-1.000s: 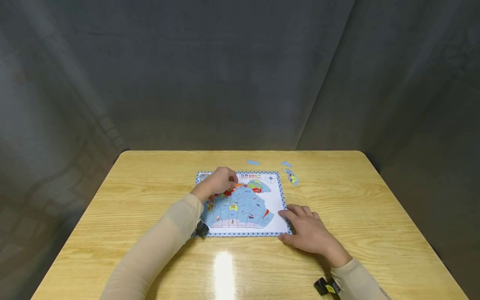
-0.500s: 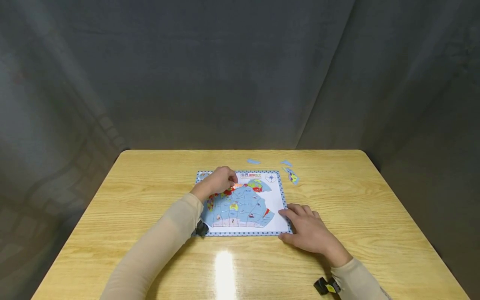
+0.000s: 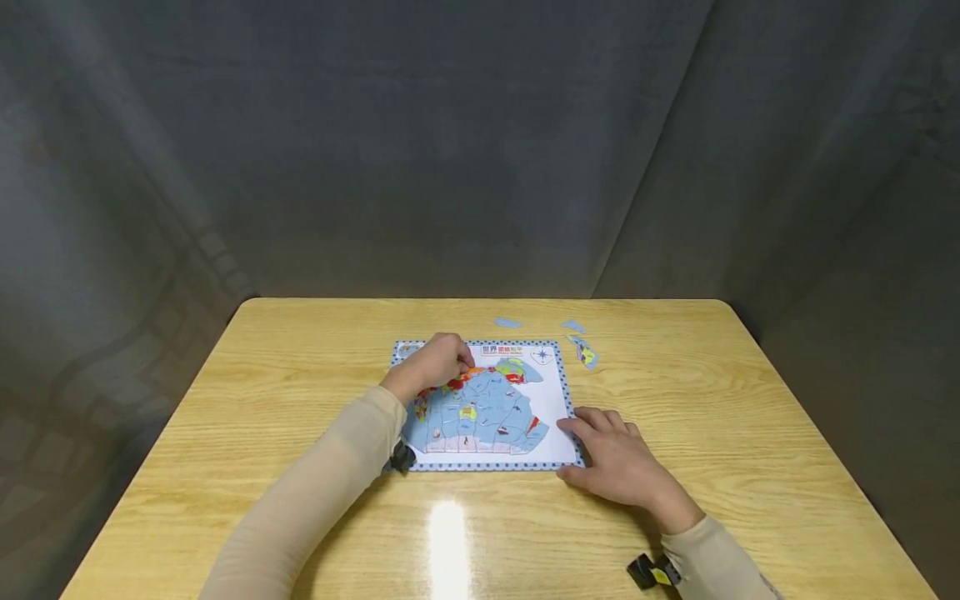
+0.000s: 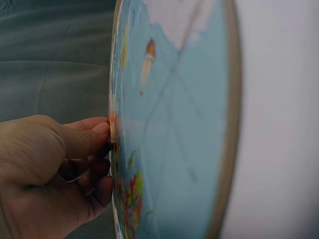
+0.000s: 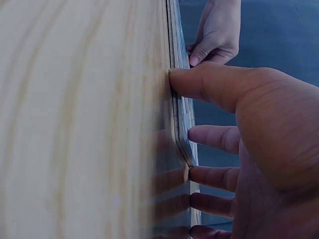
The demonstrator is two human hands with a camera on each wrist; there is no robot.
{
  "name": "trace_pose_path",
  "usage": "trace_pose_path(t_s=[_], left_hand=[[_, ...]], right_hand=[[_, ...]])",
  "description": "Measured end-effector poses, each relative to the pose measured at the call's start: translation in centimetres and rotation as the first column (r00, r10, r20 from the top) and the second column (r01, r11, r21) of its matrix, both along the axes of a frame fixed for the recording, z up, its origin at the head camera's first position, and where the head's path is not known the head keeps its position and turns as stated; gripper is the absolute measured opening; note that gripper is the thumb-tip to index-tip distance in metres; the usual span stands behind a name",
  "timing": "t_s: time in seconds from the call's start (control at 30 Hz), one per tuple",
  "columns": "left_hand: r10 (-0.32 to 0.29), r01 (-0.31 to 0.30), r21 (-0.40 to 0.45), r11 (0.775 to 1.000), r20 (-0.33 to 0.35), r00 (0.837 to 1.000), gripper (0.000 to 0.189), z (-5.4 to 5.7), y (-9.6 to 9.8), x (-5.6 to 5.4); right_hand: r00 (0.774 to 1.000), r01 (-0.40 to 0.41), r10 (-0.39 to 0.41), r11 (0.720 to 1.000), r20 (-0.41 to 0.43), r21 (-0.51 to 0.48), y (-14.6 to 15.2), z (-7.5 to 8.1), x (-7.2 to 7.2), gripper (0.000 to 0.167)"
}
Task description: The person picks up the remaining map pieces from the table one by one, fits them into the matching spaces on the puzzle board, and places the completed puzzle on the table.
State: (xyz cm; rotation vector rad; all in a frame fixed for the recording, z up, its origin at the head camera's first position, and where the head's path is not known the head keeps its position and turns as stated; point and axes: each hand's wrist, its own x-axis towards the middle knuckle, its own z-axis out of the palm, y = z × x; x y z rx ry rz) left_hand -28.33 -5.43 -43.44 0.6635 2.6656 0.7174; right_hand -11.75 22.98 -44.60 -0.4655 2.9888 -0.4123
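A world map jigsaw puzzle lies in a white tray board (image 3: 553, 404) with a blue dotted border. My left hand (image 3: 437, 365) reaches over its upper left part. Its thumb and index finger pinch an orange puzzle piece (image 4: 113, 130) at the top edge of the joined blue pieces (image 3: 491, 412); the other fingers are curled. Part of the map is hidden under this hand. At the board's lower right corner, my right hand (image 3: 615, 462) rests with fingers spread. Its thumb touches the near edge and its fingertips (image 5: 197, 133) lie on the right side.
Beyond the board's upper right lie loose puzzle pieces: a plain blue one (image 3: 507, 322), another small blue one (image 3: 572, 326) and a larger yellow and blue one (image 3: 582, 353). The wooden table (image 3: 315, 367) ends at a dark curtain (image 3: 420, 167) behind.
The orange piece under my left fingertips has shifted its tilt slightly, first orange, then pale with glare, now orange again. Both hands stay almost in place.
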Motion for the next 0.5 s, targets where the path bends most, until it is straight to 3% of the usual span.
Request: trace_pose_path(t_s=[0.5], left_hand=[[-0.035,0.034,-0.035,0.999,-0.048,0.998,0.013,-0.30,-0.11,-0.14]], right_hand=[[1.000,0.006,-0.006,1.000,0.008,-0.008,-0.12,0.19,0.01,0.065]])
